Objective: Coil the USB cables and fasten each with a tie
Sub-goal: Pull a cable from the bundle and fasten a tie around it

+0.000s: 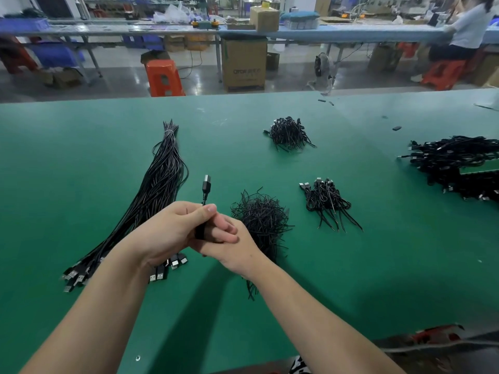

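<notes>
Your left hand (172, 228) grips the coiled cable (200, 230), fingers curled round it, with the plug (206, 184) sticking up above your thumb. Your right hand (226, 238) presses in against the coil from the other side, fingers folded over it; whether it already pinches a tie, the view does not show. Both hands hover above the table (81, 163), just beside the ties (260, 220).

Keep the loops pinched flat and even in the left hand, so none springs out. Wrap the tie round the middle of the coil, below the plug, and twist it snug without kinking the wire.

No bin or tray is on the table. Stock lies in loose piles: the straight bundle (159, 190) at left, finished coils (328, 201) to the right, a second pile (289, 133) farther back, and a big heap (456, 163) at the right edge.
</notes>
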Tool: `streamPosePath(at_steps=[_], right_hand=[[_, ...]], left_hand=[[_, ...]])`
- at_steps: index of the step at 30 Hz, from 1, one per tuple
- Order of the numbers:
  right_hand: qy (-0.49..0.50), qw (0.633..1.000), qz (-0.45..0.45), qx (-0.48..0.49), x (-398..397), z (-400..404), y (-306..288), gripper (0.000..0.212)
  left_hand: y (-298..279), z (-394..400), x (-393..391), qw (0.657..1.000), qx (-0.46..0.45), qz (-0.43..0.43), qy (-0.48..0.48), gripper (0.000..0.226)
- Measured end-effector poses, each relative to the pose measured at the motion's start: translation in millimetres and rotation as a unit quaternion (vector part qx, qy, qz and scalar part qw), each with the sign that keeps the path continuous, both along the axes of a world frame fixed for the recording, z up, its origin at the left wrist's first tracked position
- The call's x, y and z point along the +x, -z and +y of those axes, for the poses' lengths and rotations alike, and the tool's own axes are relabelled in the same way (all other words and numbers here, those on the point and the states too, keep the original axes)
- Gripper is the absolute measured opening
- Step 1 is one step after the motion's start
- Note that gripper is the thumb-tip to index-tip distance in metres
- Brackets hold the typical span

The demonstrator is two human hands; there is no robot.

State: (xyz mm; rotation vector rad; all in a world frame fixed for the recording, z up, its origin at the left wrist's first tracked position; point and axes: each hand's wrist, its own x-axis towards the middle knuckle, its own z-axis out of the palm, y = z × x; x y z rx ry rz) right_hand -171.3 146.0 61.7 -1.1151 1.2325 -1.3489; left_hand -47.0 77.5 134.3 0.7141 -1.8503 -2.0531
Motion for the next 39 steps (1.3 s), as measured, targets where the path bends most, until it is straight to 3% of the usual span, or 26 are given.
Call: streamPosePath(at_steps=[4,6,8,10,14,18,24,26,29,33,39], right_hand=[[0.042,0.996,0.073,-0.007,-14,5,-3,0.021],[0.050,0.984,0.172,-0.019,-23,7,-6,0.017],[0.047,0.944,0.326,-0.029,-28,5,-9,0.018],[0.033,0.904,0.425,-0.031,-27,2,-13,0.014],[0.034,0.898,0.436,-0.045,-25,-2,-20,0.022],[0.026,0.857,0.513,-0.045,-25,-2,-19,0.017],[0.039,0.878,0.477,-0.003,-20,-3,-25,0.016],[0.037,0.876,0.481,0.002,-22,-3,-27,0.014],[0.024,0.858,0.513,0.017,-26,-1,-26,0.022],[0.008,0.845,0.534,0.024,-27,1,-27,0.028],[-0.013,0.842,0.539,0.036,-29,0,-28,0.031]], left_hand=[[0,8,-4,0.990,-0.096,-0.031,-0.098,0.039],[4,12,-5,0.972,-0.172,-0.068,-0.145,0.038],[10,15,-8,0.935,-0.276,-0.136,-0.174,0.038],[14,24,-16,0.886,-0.368,-0.196,-0.202,0.035],[20,25,-21,0.801,-0.491,-0.193,-0.282,0.027],[17,14,-16,0.840,-0.429,-0.198,-0.266,0.035],[16,11,-16,0.827,-0.417,-0.132,-0.355,0.039],[14,5,-13,0.848,-0.372,-0.116,-0.359,0.032],[11,-9,-7,0.890,-0.358,-0.125,-0.252,0.026],[4,-21,-3,0.890,-0.402,-0.139,-0.163,0.015],[-3,-28,-7,0.916,-0.359,-0.143,-0.105,0.007]])
